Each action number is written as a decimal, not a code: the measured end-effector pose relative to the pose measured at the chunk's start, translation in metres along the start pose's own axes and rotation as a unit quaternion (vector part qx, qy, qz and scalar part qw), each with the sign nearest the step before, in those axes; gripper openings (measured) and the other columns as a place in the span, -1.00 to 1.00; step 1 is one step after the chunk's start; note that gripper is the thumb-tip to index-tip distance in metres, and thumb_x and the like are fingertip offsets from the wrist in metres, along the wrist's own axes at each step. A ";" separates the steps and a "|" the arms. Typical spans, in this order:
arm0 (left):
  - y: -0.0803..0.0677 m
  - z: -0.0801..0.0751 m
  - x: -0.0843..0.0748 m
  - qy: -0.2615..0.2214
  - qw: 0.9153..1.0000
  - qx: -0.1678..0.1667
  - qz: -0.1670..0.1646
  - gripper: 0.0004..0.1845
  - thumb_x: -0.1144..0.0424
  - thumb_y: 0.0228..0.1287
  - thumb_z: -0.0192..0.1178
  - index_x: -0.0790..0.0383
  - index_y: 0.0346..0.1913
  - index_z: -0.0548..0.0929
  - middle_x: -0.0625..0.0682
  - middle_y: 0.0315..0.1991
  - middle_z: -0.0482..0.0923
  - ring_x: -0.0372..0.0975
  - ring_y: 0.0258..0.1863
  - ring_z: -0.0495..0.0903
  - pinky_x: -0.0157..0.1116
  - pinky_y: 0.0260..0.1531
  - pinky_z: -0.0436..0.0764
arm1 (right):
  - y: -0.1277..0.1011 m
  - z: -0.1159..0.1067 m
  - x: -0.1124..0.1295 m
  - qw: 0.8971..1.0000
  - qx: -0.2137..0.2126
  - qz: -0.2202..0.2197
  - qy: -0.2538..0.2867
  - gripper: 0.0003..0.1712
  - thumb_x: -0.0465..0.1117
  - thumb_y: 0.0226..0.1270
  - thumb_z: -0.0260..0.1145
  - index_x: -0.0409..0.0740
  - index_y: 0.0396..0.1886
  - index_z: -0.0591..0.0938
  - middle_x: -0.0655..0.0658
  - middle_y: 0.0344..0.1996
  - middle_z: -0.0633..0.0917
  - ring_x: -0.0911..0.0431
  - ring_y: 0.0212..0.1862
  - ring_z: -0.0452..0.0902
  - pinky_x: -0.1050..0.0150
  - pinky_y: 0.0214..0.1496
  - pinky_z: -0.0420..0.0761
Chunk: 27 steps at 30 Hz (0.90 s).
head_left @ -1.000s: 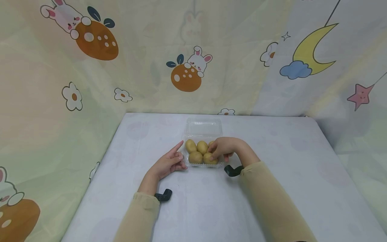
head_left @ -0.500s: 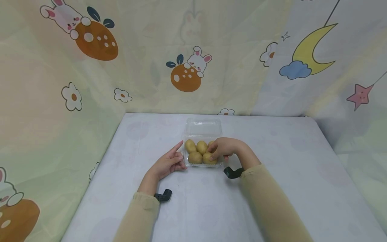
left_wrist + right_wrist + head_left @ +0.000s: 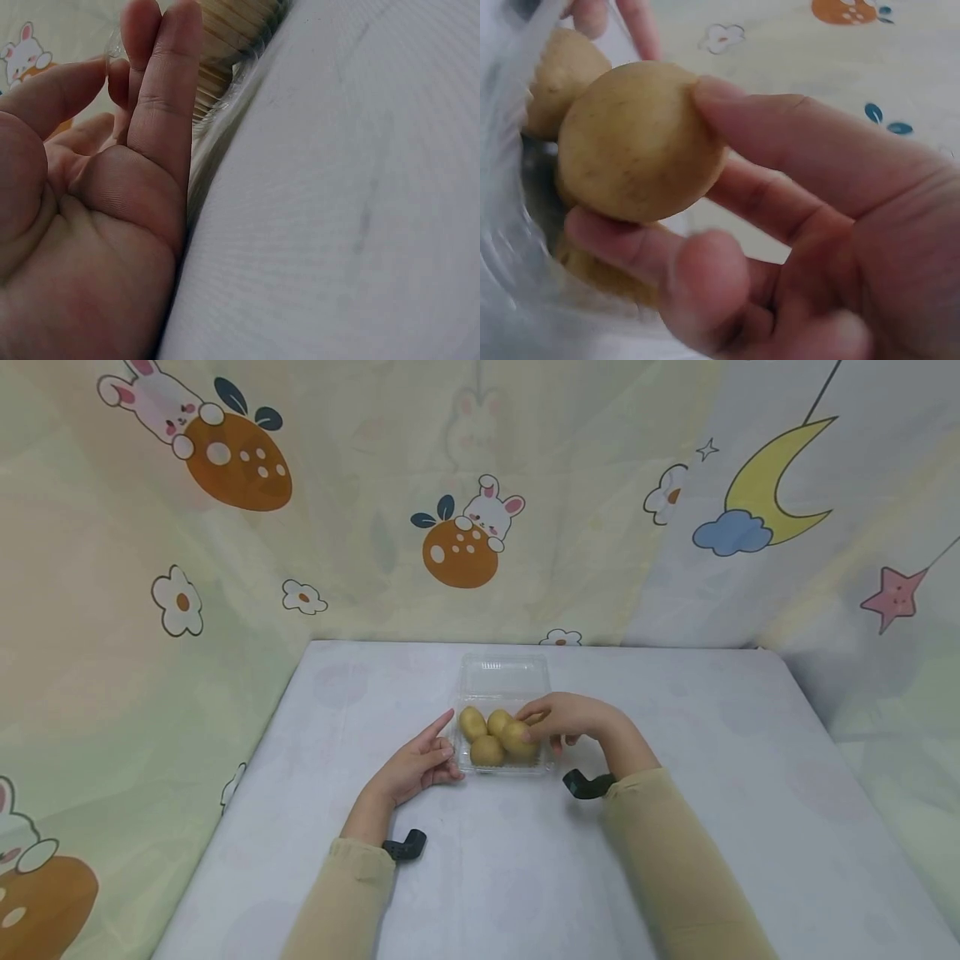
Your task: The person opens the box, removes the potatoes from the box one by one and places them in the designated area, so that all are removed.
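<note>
At the middle of the table (image 3: 675,827), a potato (image 3: 516,737) is being held just above a clear plastic box (image 3: 501,681), pinched between the thumb and curled fingers (image 3: 780,142) of the right hand (image 3: 562,718); the box's lid lies open behind it, towards the printed curtain (image 3: 225,568). Three more potatoes (image 3: 483,735) are seen lying in the box below, packed close together. The left hand (image 3: 420,764) is laid against the box's near left corner, fingers straight and relaxed, with nothing gripped; in the left wrist view the little finger (image 3: 169,97) is pressed along the thin plastic wall. Trouble could well come from that thin wall: the box looks light and flimsy, so if the lifted potato is caught on the rim or knocked against its neighbours, the box could be dragged or tipped and the rest spilled. The grip is only a pinch on a smooth, round skin, so a slip and a roll off across the table is also judged possible. Compared with half a second ago, the potato has been raised out of the near right corner of the box, where it was lying under the fingertips, and the right wrist has been lifted a little; the left hand has not been moved.
</note>
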<state>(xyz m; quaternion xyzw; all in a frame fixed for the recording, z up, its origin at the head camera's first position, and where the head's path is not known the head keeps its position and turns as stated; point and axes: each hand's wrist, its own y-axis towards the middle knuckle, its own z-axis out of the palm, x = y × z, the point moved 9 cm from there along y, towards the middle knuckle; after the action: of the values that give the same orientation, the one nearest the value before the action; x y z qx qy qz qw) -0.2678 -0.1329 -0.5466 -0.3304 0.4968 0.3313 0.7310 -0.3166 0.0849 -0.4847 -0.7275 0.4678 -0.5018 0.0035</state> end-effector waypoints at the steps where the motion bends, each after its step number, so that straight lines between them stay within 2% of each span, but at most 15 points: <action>1: 0.000 0.000 0.000 0.000 1.000 0.000 0.000 -0.21 0.32 0.49 0.05 -0.17 0.60 -0.10 -0.03 -0.26 0.42 -0.19 -0.25 0.70 -0.14 0.02 0.70 | -0.001 -0.003 -0.003 1.000 -0.006 0.001 0.019 -0.54 0.12 0.20 0.42 0.33 0.12 0.63 -0.19 -0.23 0.70 -0.10 -0.47 0.61 0.29 -0.55 0.43; 4: 0.000 0.000 -0.001 0.002 1.000 0.001 0.001 -0.20 0.32 0.49 0.06 -0.16 0.60 -0.11 -0.03 -0.27 0.42 -0.19 -0.24 0.70 -0.14 0.02 0.70 | -0.004 -0.014 -0.011 0.997 -0.030 0.003 0.076 -0.48 0.13 0.19 0.43 0.32 0.18 0.60 -0.20 -0.27 0.67 -0.13 -0.42 0.61 0.24 -0.45 0.55; 8: -0.001 0.001 -0.002 0.000 1.000 0.006 0.003 -0.18 0.32 0.48 0.08 -0.17 0.60 -0.12 -0.03 -0.26 0.43 -0.18 -0.23 0.71 -0.14 0.02 0.70 | -0.009 -0.030 -0.027 0.988 -0.073 0.004 0.135 -0.37 0.18 0.21 0.42 0.26 0.28 0.53 -0.24 -0.35 0.62 0.01 -0.42 0.54 0.23 -0.31 0.61; 12: -0.002 0.002 -0.002 -0.004 1.000 0.008 0.001 -0.17 0.33 0.47 0.08 -0.20 0.59 -0.10 -0.02 -0.25 0.43 -0.16 -0.22 0.72 -0.13 0.03 0.70 | -0.014 -0.045 -0.043 0.976 -0.117 0.008 0.182 -0.36 0.21 0.26 0.36 0.18 0.31 0.50 -0.27 -0.23 0.60 0.08 -0.46 0.46 0.27 -0.32 0.54; 15: -0.001 0.002 -0.001 -0.006 1.000 0.007 -0.002 -0.17 0.35 0.48 0.07 -0.21 0.59 -0.11 -0.02 -0.26 0.44 -0.15 -0.22 0.73 -0.13 0.03 0.70 | -0.017 -0.051 -0.053 0.967 -0.140 0.008 0.212 -0.39 0.20 0.32 0.30 0.13 0.31 0.49 -0.22 -0.13 0.59 0.09 -0.49 0.43 0.29 -0.37 0.49; 20: -0.002 0.001 -0.001 -0.002 1.000 0.007 -0.001 -0.17 0.37 0.48 0.05 -0.20 0.59 -0.12 -0.02 -0.26 0.44 -0.16 -0.22 0.73 -0.15 0.01 0.70 | -0.017 -0.056 -0.068 0.960 -0.164 0.015 0.225 -0.40 0.23 0.38 0.23 0.09 0.31 0.47 -0.11 -0.13 0.56 0.11 -0.48 0.43 0.30 -0.40 0.48; 27: -0.002 0.002 -0.002 -0.001 1.000 0.004 -0.002 -0.17 0.36 0.47 0.07 -0.21 0.59 -0.10 -0.02 -0.26 0.44 -0.16 -0.23 0.73 -0.15 0.01 0.71 | -0.016 -0.061 -0.096 0.950 -0.188 0.056 0.243 -0.36 0.31 0.32 0.24 0.16 0.29 0.48 -0.14 -0.02 0.55 0.12 -0.56 0.37 0.30 -0.44 0.45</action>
<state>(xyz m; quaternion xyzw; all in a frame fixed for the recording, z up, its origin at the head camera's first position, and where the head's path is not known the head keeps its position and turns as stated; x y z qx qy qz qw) -0.2661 -0.1326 -0.5435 -0.3282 0.4965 0.3287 0.7333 -0.3561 0.1879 -0.5168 -0.5437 0.5804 -0.5655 -0.2187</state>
